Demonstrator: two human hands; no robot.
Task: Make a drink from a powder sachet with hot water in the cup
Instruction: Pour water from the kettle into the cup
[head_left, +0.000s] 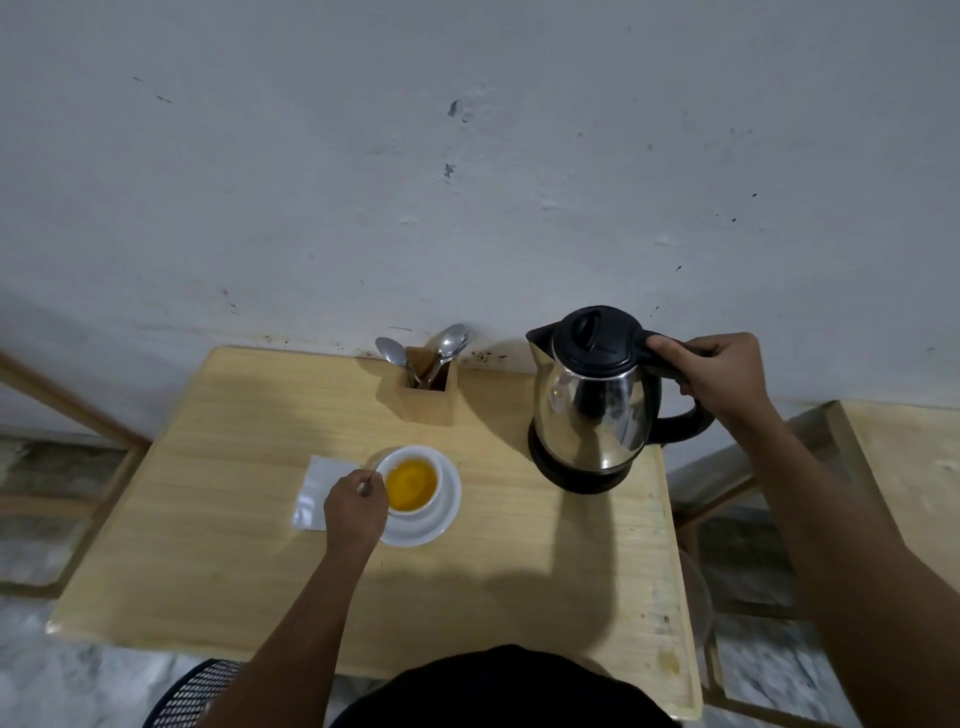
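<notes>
Head view: the cup (413, 486), holding orange liquid, sits on a white saucer (441, 514) on the table (249, 519). Just left of the cup, the left hand (356, 509) has its grip clenched on what looks like a spoon handle (365, 487). Right of the cup, the right hand (719, 376) grasps the kettle (592, 395) by its handle. A white sachet (317, 488) lies left of the cup; a spoon holder (423, 387) stands behind it.
</notes>
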